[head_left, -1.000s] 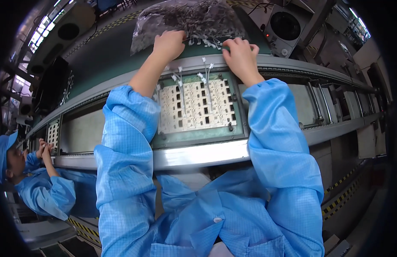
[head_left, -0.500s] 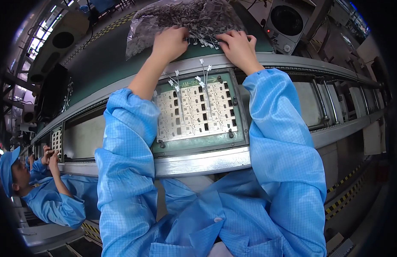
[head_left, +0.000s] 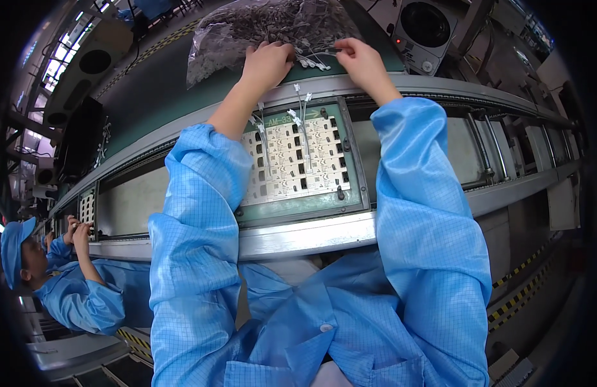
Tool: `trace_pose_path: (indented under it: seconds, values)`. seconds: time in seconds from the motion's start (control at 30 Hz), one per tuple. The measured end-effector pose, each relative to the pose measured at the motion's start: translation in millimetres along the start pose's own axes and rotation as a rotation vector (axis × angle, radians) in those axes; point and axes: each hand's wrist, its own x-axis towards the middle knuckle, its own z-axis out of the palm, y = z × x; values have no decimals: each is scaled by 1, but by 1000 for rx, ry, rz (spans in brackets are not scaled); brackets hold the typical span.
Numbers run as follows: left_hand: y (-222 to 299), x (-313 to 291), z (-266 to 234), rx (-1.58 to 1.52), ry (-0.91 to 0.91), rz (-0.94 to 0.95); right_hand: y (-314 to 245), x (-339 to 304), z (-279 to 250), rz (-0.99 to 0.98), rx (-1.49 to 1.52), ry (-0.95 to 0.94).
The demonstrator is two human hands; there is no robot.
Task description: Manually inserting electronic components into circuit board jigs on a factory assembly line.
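A short white cable with small white connectors (head_left: 322,53) stretches between my hands above the work fixture. My right hand (head_left: 364,64) closes thumb and fingertips on its right end. My left hand (head_left: 268,66) is curled at the near edge of the loose cables; its fingertips are partly hidden, and what they hold cannot be made out. Several more connectors (head_left: 313,63) lie between the hands on the green surface. Below them, a panel of white circuit boards (head_left: 289,158) sits in a green fixture (head_left: 298,205), with a few cables standing up from it.
A clear plastic bag (head_left: 211,55) heaped with cables lies beyond my hands. Metal conveyor rails (head_left: 311,235) run across in front of me. A box with a round black opening (head_left: 427,29) stands at far right. A co-worker in blue (head_left: 79,293) works at the left.
My left hand has shifted slightly right over the cables. My right hand's thumb and fingers have come together on a cable end, which is now drawn out between the hands.
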Motion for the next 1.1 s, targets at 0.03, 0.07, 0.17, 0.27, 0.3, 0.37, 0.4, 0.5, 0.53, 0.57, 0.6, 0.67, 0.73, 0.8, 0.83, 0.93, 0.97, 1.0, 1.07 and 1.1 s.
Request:
trace_pose_path:
  seconds: [0.03, 0.07, 0.17, 0.27, 0.3, 0.37, 0.4, 0.5, 0.53, 0.57, 0.6, 0.67, 0.73, 0.8, 0.83, 0.93, 0.97, 1.0, 1.07, 1.1]
  values:
    - [3, 2, 0, 12, 12, 4, 4, 2, -4, 57, 187, 4]
    - [0, 1, 2, 30, 23, 0, 0, 5, -11, 148, 305, -86]
    - [-5, 0, 12, 42, 87, 67, -7, -1, -25, 195, 618, -60]
    - [-5, -4, 3, 71, 128, 118, -5, -6, -35, 287, 889, -50]
    - [-11, -4, 2, 72, 127, 109, -9, -4, -35, 330, 934, 16]
    - [-19, 2, 0, -344, 341, -63, 5, 2, -33, 284, 954, 68]
    - [-22, 4, -4, -538, 474, -110, 13, 6, -34, 235, 974, 125]
    - [-60, 12, -15, -1290, 425, -419, -1, 8, -26, 155, 939, 82]
    - [-64, 7, -23, -1294, 428, -427, -10, 4, -27, 97, 908, 59]
    - [-65, 2, -30, -1405, 362, -407, -24, -3, -30, 104, 898, 59]
    - [-63, -6, -38, -1513, 300, -388, -42, -10, -29, 70, 818, 53]
    - [-51, -18, -52, -1601, 315, -412, -74, -34, -29, 31, 733, 39]
    - [-60, -39, -65, -1574, 452, -331, -108, -63, -19, -250, 541, -50]
    - [-71, -58, -75, -1322, 476, -281, -141, -105, -11, -201, 481, -66]
    - [-76, -67, -79, -1062, 479, -228, -150, -123, -8, -174, 475, -88]
    - [-45, -116, -93, -433, 664, 93, -154, -181, -10, -93, 300, -109]
    - [-29, -137, -102, -320, 621, 114, -156, -196, -11, -143, 216, -95]
    - [-19, -162, -107, -353, 511, 76, -155, -208, -7, -197, 107, -124]
    - [-7, -200, -102, -317, 394, 92, -148, -229, 0, -212, -12, -170]
    - [-2, -217, -91, -245, 389, 144, -146, -234, 2, -205, -16, -172]
